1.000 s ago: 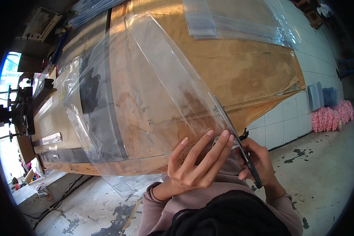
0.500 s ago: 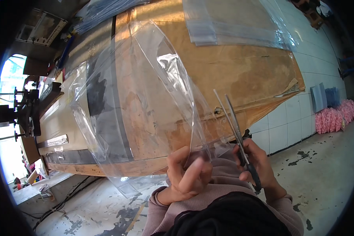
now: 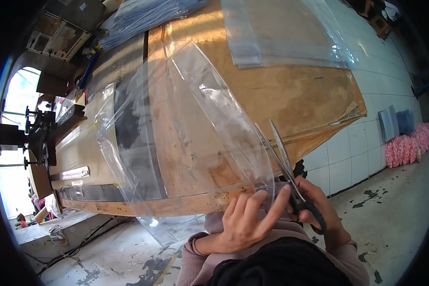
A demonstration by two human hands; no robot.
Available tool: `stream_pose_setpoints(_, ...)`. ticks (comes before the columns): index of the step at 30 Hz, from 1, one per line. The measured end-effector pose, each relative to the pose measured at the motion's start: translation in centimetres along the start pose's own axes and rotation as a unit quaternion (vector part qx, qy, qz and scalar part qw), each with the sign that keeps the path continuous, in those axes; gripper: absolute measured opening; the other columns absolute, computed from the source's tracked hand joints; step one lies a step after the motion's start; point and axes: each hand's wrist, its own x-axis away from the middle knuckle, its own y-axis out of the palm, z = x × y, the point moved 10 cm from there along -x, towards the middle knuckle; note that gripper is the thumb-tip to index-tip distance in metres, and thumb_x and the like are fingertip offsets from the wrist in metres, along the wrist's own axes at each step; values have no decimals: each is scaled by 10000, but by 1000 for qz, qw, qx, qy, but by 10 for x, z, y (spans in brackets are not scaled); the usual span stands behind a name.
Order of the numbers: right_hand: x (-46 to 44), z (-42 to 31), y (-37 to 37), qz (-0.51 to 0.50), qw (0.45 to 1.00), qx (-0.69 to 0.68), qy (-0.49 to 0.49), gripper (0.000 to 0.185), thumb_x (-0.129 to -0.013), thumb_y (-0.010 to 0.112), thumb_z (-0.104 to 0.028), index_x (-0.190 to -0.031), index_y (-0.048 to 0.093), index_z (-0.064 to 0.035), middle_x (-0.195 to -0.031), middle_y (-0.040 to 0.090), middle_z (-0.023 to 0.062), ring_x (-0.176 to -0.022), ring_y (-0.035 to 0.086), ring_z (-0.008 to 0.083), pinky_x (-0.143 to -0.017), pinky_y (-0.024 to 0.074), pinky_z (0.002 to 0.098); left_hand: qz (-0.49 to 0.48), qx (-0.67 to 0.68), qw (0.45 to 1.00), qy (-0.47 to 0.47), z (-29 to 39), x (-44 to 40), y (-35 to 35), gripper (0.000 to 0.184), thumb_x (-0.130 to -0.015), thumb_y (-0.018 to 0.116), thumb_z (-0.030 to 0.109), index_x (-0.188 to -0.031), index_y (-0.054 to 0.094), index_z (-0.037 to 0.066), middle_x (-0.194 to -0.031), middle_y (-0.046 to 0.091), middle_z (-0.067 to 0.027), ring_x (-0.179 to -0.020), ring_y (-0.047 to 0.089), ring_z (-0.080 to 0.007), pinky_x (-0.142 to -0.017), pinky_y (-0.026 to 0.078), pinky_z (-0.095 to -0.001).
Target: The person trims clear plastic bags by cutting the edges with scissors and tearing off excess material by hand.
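A large clear plastic sheet [image 3: 209, 109] lies loosely over the table's near edge, one end hanging toward the floor. My left hand [image 3: 250, 217] is at the sheet's near right corner, its fingers bent over the plastic and one finger stretched toward the scissors. The scissors [image 3: 285, 164] have dark handles and long metal blades, slightly apart and pointing away from me. They are in my right hand [image 3: 319, 205], with the fingers around the handles. The blades are beside the sheet's right edge; whether they touch it I cannot tell.
The worktable [image 3: 291, 100] has a worn brown covering. Stacked clear plastic sheets [image 3: 286, 38] and a bluish plastic pile [image 3: 152, 19] lie at its far side. Black clamp-like equipment [image 3: 43, 138] stands at left. Pink bundles [image 3: 405, 148] sit on the floor by the tiled wall.
My left hand has moved right, closer to the scissors, with one finger now extended. The sheet's raised fold has flattened and shifted right. The scissor blades have opened a little wider.
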Motion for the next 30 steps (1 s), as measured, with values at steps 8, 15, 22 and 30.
stream_pose_setpoints(8,14,-3,-5,10,999,-30,22,726,-690,727,-589,-1079,486,-25,-774,507,15,-708,487,81,-615,383,207,-133,91,986,-51,2,-19,9,516,-728,658,70,-1228,546,6,-944,562,-119,-774,592,-215,-600,497,-312)
stream_pose_setpoints(15,15,4,-11,-11,1000,4,25,749,-688,723,-595,-1067,522,19,-834,526,37,-695,503,87,-615,421,205,-93,-20,992,-83,-20,-26,23,450,-788,629,92,-1222,545,1,-1291,522,-130,-1204,505,-266,-1043,312,-430)
stream_pose_setpoints(22,5,-8,-17,21,996,90,20,696,-664,788,-509,-1032,508,12,-813,530,53,-704,513,101,-603,465,231,-85,-30,993,-71,-19,-26,22,431,-792,608,95,-1212,561,10,-1276,544,-118,-1182,528,-242,-1035,323,-418)
stream_pose_setpoints(30,-9,-31,-11,62,987,137,-52,712,-652,806,-489,-1045,482,9,-785,552,56,-654,502,101,-618,478,275,-68,-47,995,-57,-19,-23,19,373,-804,590,136,-1162,610,32,-1255,566,-97,-1158,544,-220,-1006,351,-391)
